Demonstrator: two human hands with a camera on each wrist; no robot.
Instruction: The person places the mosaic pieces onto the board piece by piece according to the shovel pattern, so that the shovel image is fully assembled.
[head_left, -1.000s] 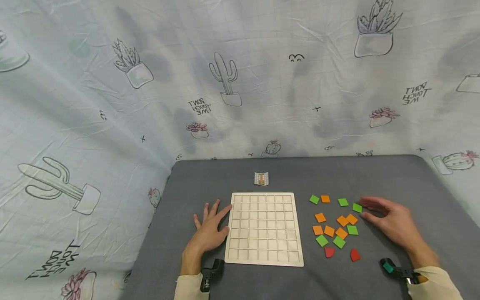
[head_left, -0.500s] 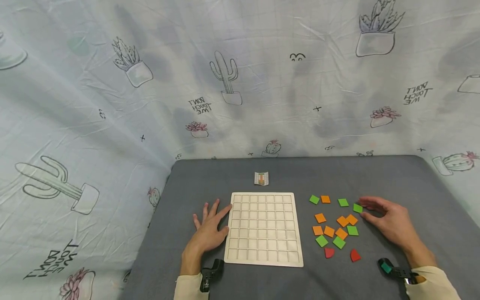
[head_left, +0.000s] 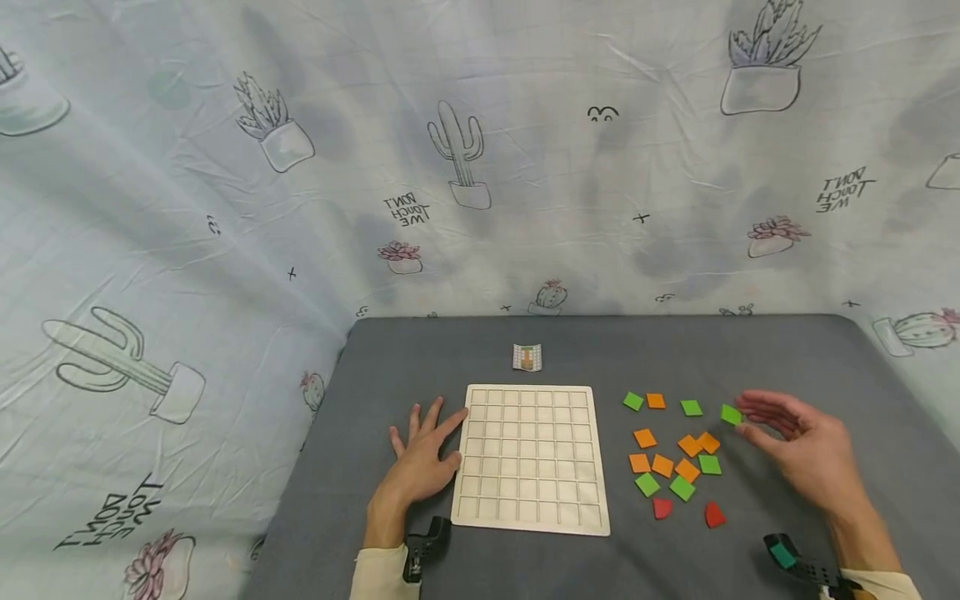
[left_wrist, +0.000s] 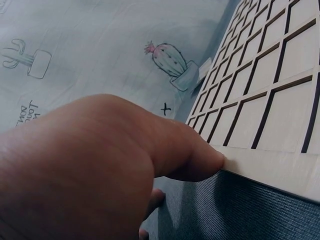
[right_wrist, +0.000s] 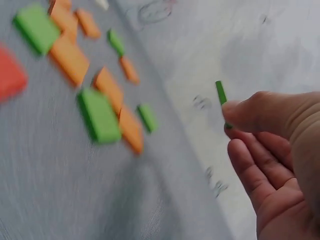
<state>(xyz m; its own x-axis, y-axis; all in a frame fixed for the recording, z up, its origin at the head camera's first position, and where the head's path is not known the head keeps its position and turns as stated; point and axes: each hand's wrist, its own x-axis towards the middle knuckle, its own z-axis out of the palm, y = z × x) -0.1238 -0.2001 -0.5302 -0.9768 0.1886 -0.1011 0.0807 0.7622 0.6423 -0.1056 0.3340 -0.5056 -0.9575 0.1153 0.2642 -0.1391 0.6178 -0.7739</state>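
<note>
A right hand point(head_left: 810, 450) pinches a green square tile point(head_left: 731, 414) above the grey counter point(head_left: 637, 354) near orange, green and red pieces point(head_left: 662, 465); the left hand point(head_left: 420, 467), fingers spread, touches a pale wooden gridded board point(head_left: 531, 450).

Your head view is softly, evenly lit and fairly sharp. Your left wrist view is dimmer, your left hand point(left_wrist: 100, 160) shaded. In your right wrist view the tiles point(right_wrist: 101, 117) blur, and a dark smear across the worktop point(right_wrist: 50, 175) is probably a shadow.
</note>
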